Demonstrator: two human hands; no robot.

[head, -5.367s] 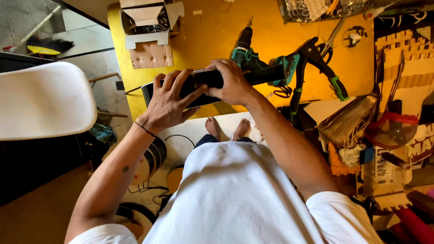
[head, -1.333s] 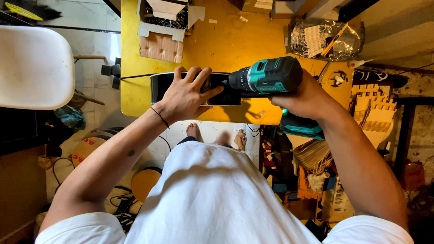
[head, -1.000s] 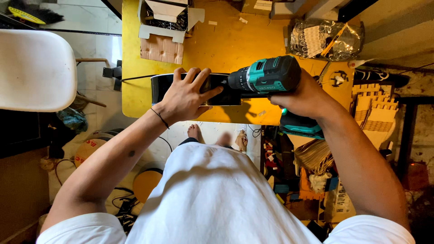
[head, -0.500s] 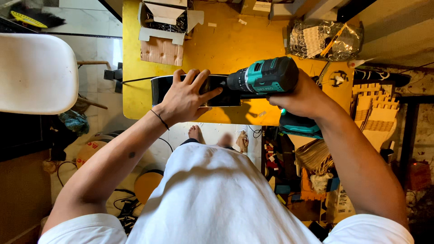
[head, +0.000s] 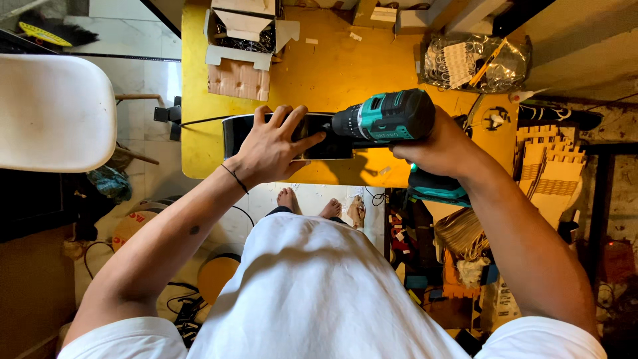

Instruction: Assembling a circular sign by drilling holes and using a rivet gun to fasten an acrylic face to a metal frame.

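The left hand (head: 272, 149) lies flat on a black panel (head: 325, 146), fingers (head: 292, 129) spread across its top, pressing it against the yellow worktop (head: 332, 73). Its grip is apart, palm down, not wrapped round anything. A thin dark band circles the wrist. The panel sits near the worktop's near edge, long side running left to right, and a dark cable runs off from its left end.

The right hand (head: 438, 149) is clamped on the handle of a teal and black drill (head: 389, 118). The drill lies level above the worktop, its nose pointing left and meeting the right end of the panel, just beside the left fingertips. Its battery base (head: 435, 189) hangs below the hand, past the worktop's near edge. Whether the bit touches the panel cannot be told.

At the far left of the worktop stands an open cardboard box (head: 242, 40) with flaps out. At the far right lies a clear bag (head: 475, 63) of small parts. A white chair (head: 53, 113) stands left of the worktop. On the right, beyond the worktop, are stacked notched wood pieces (head: 548, 166). Below, the person's bare feet (head: 309, 203) rest on the floor, with clutter to their right.
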